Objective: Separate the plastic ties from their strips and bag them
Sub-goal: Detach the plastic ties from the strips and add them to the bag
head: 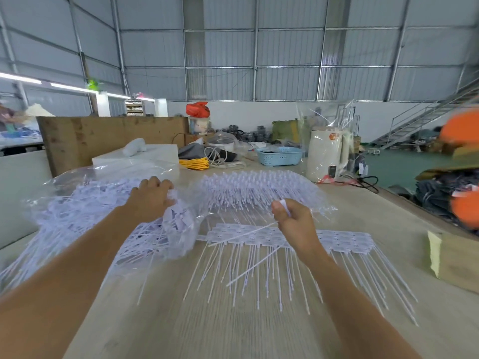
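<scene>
Clear plastic bag point(77, 203): lies at the left of the table point(259, 327), full of loose white ties whose tails spill out toward the near left; the film blurs what is inside.
Left hand point(151, 196): knuckles up, fingers curled over the bag's crumpled mouth, gripping the film; fingertips are hidden in the folds.
Hidden: the left forearm covers part of the bag's near side.
Strip of ties point(344, 242): flat on the table at centre right, heads joined in a row, tails fanning toward the near edge; the right wrist covers its middle.
Right hand point(293, 221): raised above the strip, thumb and fingers pinching a white tie point(243, 234) by its head, the tail slanting down and left (a second loose tail lies under it, hard to separate by eye).
Second bag of strips point(259, 190): behind the hands, heaped under clear film.
Open room: bare tabletop near the viewer, below the tails.
Surroundings: yellow cable point(194, 163), blue basket point(280, 155), white kettle point(326, 154) at the far edge; a cardboard box point(456, 260) at the right edge, cut off.
</scene>
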Tool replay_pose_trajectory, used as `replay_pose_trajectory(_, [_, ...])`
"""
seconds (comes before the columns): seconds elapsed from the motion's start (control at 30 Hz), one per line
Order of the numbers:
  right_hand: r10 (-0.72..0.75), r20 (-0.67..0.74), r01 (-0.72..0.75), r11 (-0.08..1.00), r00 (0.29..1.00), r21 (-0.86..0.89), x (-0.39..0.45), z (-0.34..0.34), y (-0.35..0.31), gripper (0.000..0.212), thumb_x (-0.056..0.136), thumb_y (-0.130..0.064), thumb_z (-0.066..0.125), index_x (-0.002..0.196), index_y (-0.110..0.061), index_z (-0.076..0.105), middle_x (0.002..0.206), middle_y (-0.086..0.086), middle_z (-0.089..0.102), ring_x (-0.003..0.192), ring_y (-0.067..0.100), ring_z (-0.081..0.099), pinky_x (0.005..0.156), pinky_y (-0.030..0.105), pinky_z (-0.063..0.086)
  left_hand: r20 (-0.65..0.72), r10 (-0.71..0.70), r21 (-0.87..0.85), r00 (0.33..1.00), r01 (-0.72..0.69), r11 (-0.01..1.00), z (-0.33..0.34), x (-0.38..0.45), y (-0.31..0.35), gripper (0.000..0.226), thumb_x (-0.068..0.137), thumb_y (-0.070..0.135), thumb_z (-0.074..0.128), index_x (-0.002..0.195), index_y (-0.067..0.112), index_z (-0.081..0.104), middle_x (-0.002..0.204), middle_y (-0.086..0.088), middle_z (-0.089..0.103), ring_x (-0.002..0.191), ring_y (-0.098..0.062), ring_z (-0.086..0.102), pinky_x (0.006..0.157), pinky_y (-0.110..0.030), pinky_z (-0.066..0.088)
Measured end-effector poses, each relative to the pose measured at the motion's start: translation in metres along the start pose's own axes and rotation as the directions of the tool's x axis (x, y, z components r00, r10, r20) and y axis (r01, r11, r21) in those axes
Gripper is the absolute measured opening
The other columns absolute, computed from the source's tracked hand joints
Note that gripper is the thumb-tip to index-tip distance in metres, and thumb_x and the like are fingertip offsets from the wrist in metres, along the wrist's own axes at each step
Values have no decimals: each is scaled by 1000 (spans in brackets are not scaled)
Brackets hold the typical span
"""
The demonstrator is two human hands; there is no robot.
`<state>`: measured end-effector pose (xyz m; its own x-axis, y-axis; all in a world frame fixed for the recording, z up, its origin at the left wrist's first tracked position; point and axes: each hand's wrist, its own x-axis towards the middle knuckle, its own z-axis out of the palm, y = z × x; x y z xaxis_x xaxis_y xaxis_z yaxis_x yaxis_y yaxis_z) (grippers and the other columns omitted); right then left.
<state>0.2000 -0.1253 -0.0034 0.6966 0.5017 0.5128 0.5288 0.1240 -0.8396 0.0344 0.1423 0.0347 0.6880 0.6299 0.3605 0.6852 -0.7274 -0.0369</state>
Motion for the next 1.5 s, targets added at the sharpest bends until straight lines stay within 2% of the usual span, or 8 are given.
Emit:
replay_pose_trajectory(0.2, [12, 67, -13, 1000, 998, 3, -3, 2, -2, 31, 93, -19, 55, 69, -1, 48, 59, 7, 36, 56, 17, 34, 61, 28, 31, -18, -130, 157, 991, 131, 979, -30, -5, 28, 43, 88, 36, 58, 126, 17, 47, 125, -11, 47, 118, -32, 44, 95, -44, 38])
replay_pose_trajectory(0.33, [20, 122, -20, 1000, 992, 1, -5, 4, -4, 15, 89, -15, 62, 84, 0, 58, 66, -2, 48, 62, 10, 45, 60, 20, 39, -520, 19, -329, 854, -221, 918, -57, -32, 91, 12, 82, 9, 54, 90, 12, 62, 86, -10, 65, 84, -32, 59, 73, -38, 48])
replay_pose_trajectory(0.53, [-56, 211, 43, 997, 976, 65, -7, 6, -10, 67, 79, 1, 70, 131, -10, 30, 103, -11, 55, 89, -5, 59, 77, 17, 50, -13, 297, -699, 955, -221, 680, -63, -55, 185, 27, 88, 47, 59, 88, 20, 59, 77, 5, 62, 77, -15, 61, 69, -31, 47])
replay_pose_trajectory(0.67, [8, 126, -20, 996, 992, 92, -6, 2, -2, 72, 77, -4, 73, 133, -17, 30, 98, 2, 59, 85, 6, 62, 74, 18, 51, -85, 202, -738, 976, -198, 645, -50, -40, 192, 9, 92, 18, 60, 84, 14, 57, 72, 7, 54, 73, -13, 53, 62, -23, 39])
replay_pose_trajectory(0.8, [15, 102, -25, 995, 995, 95, -3, -3, 1, 6, 90, -8, 58, 85, -10, 60, 71, -1, 56, 61, 2, 51, 62, 20, 42, -130, 138, -736, 982, -189, 650, -43, -34, 184, 12, 95, 22, 56, 87, 13, 53, 71, 8, 48, 70, -12, 47, 58, -25, 34])
replay_pose_trajectory(0.97, [16, 141, -46, 977, 990, 209, -6, 0, 0, 24, 98, -15, 47, 80, -4, 59, 68, 1, 63, 60, 6, 61, 59, 23, 51, 35, 206, -893, 978, -62, 446, -34, -40, 177, 24, 90, 31, 62, 81, 10, 56, 71, -6, 61, 56, -14, 60, 57, -28, 53])
replay_pose_trajectory(1.17, [59, 319, -157, 944, 946, 290, -8, 0, -2, 28, 99, -17, 42, 77, -7, 57, 67, 4, 56, 54, 9, 50, 48, 21, 39, -150, 241, -784, 959, -263, 562, -38, -40, 179, 26, 90, 25, 63, 66, 21, 54, 56, 1, 57, 50, -9, 52, 49, -17, 39])
replay_pose_trajectory(1.5, [-281, 173, 328, 752, 944, -572, -7, 4, 2, 22, 95, -17, 51, 92, -1, 66, 84, 16, 67, 77, 32, 61, 63, 33, 43, -36, 202, -604, 979, -182, 776, -51, -41, 183, 23, 91, 21, 60, 74, 7, 56, 71, -7, 53, 68, -23, 49, 57, -27, 34])
